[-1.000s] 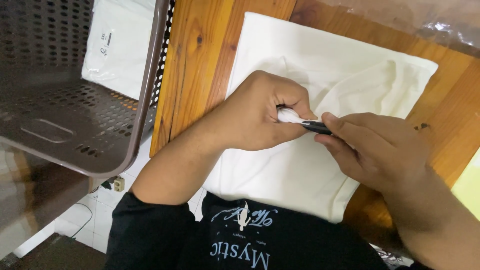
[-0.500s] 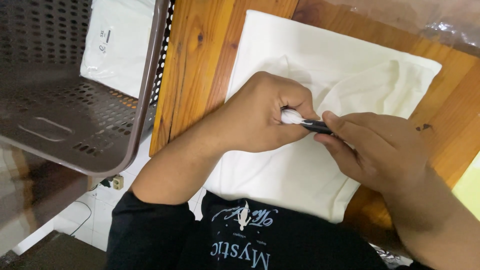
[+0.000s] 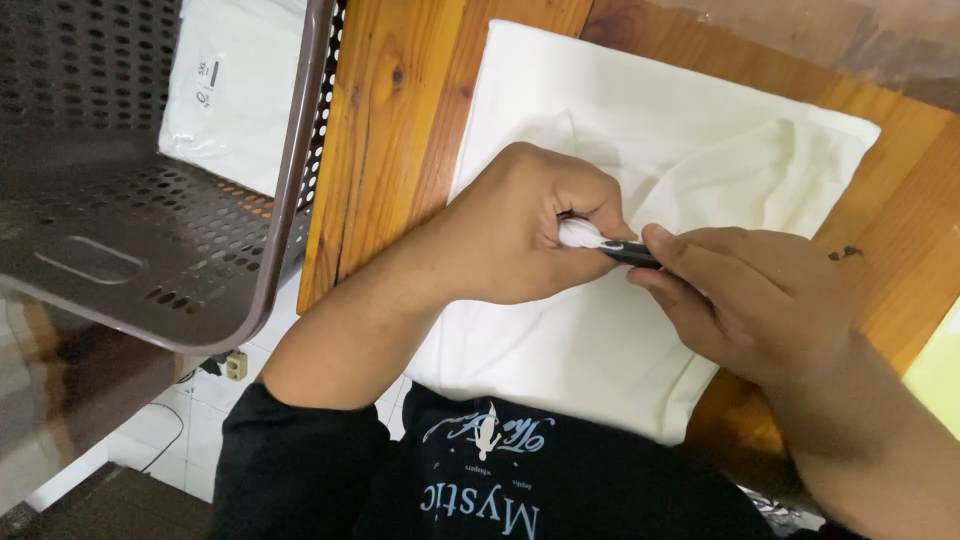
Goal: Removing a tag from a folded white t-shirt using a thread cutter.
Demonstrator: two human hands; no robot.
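Note:
A folded white cloth [image 3: 620, 130] lies flat on the wooden table [image 3: 400, 110]. My left hand [image 3: 520, 225] pinches a small bunched-up bit of the cloth [image 3: 580, 235] between thumb and fingers. My right hand [image 3: 750, 300] holds a thin black tool [image 3: 630, 252] whose tip meets that pinched bit of cloth. The two hands touch each other over the middle of the cloth. The tool's far end is hidden inside my right hand.
A brown perforated plastic basket [image 3: 150, 220] stands at the left beside the table edge, with a white plastic-wrapped package [image 3: 235, 85] inside it. A pale yellow object [image 3: 940, 370] shows at the right edge. White floor tiles and a wall socket [image 3: 235, 365] lie below.
Both hands stay almost in place. The left fingers have shifted slightly around the pinched bit of cloth, and the view has moved a little.

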